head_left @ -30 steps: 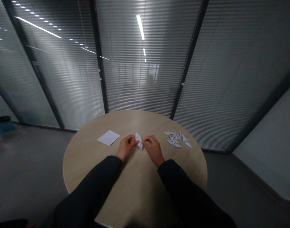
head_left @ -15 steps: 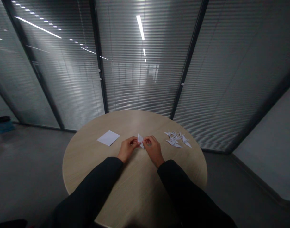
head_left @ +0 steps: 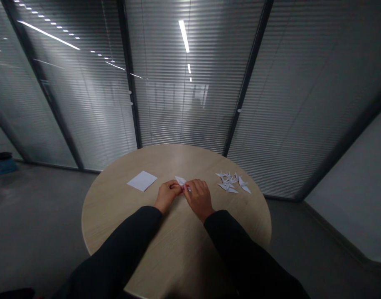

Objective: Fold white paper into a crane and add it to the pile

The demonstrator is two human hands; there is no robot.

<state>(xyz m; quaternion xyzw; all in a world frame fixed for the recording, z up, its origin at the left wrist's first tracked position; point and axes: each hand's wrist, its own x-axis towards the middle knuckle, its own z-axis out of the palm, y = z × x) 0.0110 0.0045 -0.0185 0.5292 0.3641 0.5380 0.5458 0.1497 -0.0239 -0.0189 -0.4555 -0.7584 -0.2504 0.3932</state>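
L hand (head_left: 167,196) and R hand (head_left: 199,197) pinch folded white paper (head_left: 180,180) in a tight grip over round wood desk (head_left: 115,211), exact folds hard to see; white sheet (head_left: 142,181) to L, paper cranes (head_left: 230,182) to R.

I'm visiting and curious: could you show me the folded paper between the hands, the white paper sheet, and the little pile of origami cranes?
Folded paper (head_left: 179,180): head view, on its exposed pointed tip.
White paper sheet (head_left: 142,181): head view, on its middle.
Origami cranes (head_left: 229,182): head view, on the middle of the pile.

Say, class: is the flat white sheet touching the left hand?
No, the flat white sheet lies well apart from the left hand.
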